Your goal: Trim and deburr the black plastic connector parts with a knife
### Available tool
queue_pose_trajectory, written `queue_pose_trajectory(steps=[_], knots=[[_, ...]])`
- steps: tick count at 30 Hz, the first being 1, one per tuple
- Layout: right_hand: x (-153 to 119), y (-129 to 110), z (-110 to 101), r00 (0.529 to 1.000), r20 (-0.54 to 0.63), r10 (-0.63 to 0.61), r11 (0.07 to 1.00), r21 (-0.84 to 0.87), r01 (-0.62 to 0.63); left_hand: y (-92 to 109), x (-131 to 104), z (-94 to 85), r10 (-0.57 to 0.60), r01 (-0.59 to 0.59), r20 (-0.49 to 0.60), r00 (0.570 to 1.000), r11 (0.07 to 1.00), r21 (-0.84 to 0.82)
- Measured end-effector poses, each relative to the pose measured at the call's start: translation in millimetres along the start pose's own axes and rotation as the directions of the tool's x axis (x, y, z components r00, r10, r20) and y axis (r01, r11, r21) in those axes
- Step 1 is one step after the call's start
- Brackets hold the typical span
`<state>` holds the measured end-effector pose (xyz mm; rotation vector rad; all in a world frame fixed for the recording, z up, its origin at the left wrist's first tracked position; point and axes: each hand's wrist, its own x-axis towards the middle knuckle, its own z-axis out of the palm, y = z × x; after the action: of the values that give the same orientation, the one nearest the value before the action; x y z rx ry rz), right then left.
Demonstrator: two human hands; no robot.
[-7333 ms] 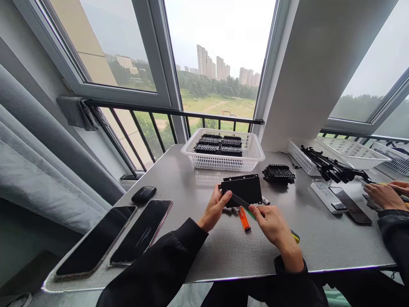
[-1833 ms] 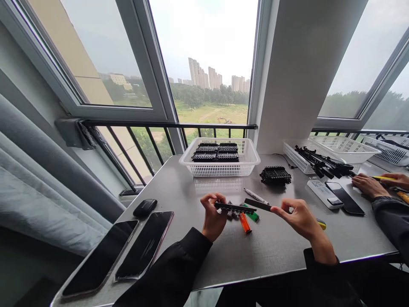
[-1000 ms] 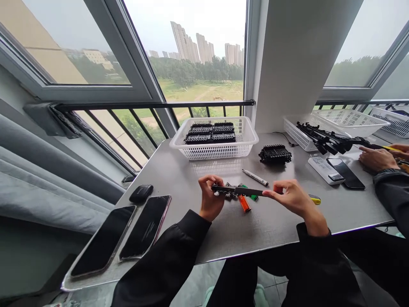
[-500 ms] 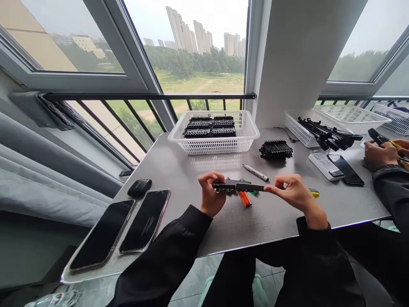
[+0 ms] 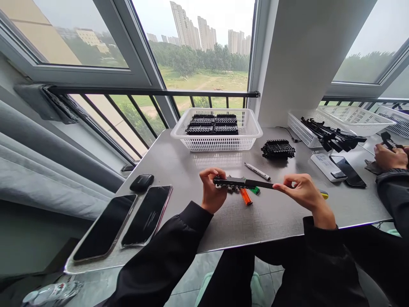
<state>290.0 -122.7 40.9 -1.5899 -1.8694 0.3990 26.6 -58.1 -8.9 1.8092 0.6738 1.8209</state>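
My left hand (image 5: 212,195) is closed on the left end of a black plastic part (image 5: 230,182) with a knobbly underside. A flat black strip (image 5: 261,184) meets or overlaps that part's right end, and my right hand (image 5: 302,192) pinches the strip's far end between thumb and fingers. Both are held level, just above the table. Below them lie an orange piece (image 5: 246,197) and a green piece (image 5: 255,190), partly covered by what I hold. A white marker (image 5: 257,171) rests just beyond. Near my right wrist a yellow-and-grey tool end (image 5: 324,194) peeks out, mostly hidden.
A white basket (image 5: 220,145) holds several black toothed parts; a stack of similar parts (image 5: 277,149) stands beside it. Phones (image 5: 147,216) lie at left. Black bars (image 5: 332,134) fill another basket at right, near a co-worker's hand (image 5: 391,157). The table's front edge (image 5: 249,244) is close.
My right hand and the strip have shifted right, away from my left hand, so the strip tilts down slightly and more green shows. The co-worker's hand has moved. The view has shifted a little.
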Motion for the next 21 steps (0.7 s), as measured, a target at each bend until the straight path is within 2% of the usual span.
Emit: queue_pose_trajectory(steps=[2,4,9,12,14,17,21], knots=[[-1.0,0.8,-3.2,0.996,-0.065,0.054,0.997,0.056,-0.05,0.1,0.4,0.5,-0.001,0.001,-0.01,1.0,1.0,0.007],[0.1,-8.0,3.2,0.993,-0.08,0.086,0.987,0.144,-0.074,0.5,-0.2,1.6,0.026,-0.026,0.024,0.999,1.0,0.004],[7.3,-40.3,38.7,0.997,0.06,0.053,0.948,0.31,-0.069,1.4,-3.1,3.6,0.094,-0.095,0.113,0.989,0.996,-0.001],[10.7,-43.8,50.2,0.996,0.081,0.045,0.938,0.341,-0.07,0.8,-3.7,3.1,0.141,-0.144,0.131,0.981,0.989,0.019],[12.4,-41.0,51.4,0.996,0.074,0.045,0.932,0.357,-0.069,-0.1,-3.7,2.4,0.16,-0.166,0.134,0.978,0.985,0.038],[14.0,-38.7,48.6,0.998,0.003,0.071,0.938,0.34,-0.067,-1.8,-4.0,1.7,0.163,-0.171,0.129,0.978,0.984,0.051],[12.8,-48.5,48.4,0.995,-0.051,0.086,0.947,0.314,-0.065,-3.6,-5.7,1.9,0.213,-0.226,0.16,0.964,0.972,0.063]])
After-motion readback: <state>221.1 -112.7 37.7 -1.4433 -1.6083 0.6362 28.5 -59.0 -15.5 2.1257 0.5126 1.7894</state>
